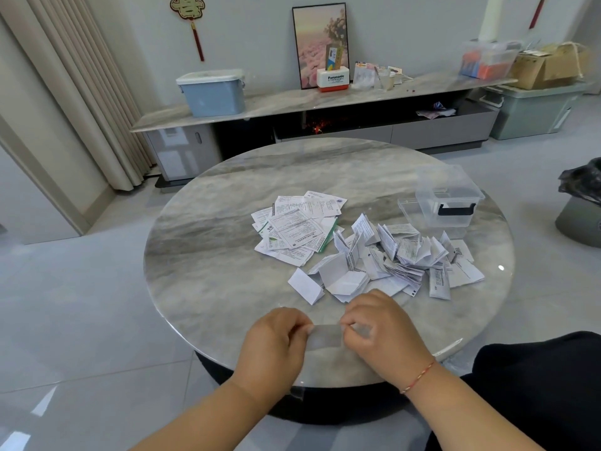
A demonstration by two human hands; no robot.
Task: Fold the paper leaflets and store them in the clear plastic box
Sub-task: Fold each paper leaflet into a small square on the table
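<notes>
1. Hands at the near edge of the round marble counter (208, 255): the left hand (276, 340) and the right hand (380, 330) each pinch one end of a single paper leaflet (325, 336), held flat and low between them just above the counter top. The sheet is blurred, so its print and folds cannot be read.
2. Unfolded leaflets (296, 226) lie in a loose overlapping stack near the counter's middle, printed sides up.
3. Folded leaflets (390, 258) sit in a scattered heap just right of that stack, many standing half open along their creases; the nearest ones lie just beyond the hands.
4. The clear plastic box (450, 200) stands at the far right of the counter, beyond the folded heap, with a dark handle on its near side. Whether any leaflet is inside cannot be told.
5. A red string bracelet (419, 375) circles the right wrist.
6. Against the far wall runs a long low cabinet (292, 102) carrying a blue lidded bin (211, 92) and a framed picture (320, 43).
</notes>
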